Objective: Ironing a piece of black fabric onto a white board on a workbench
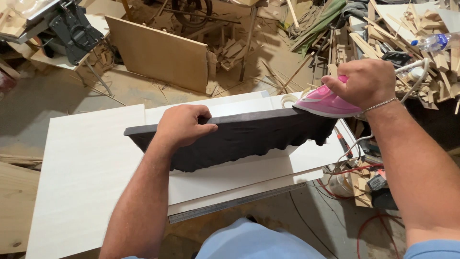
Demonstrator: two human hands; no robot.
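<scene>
Head view: iron (pixel 322 103) under right hand (pixel 366 82).
</scene>
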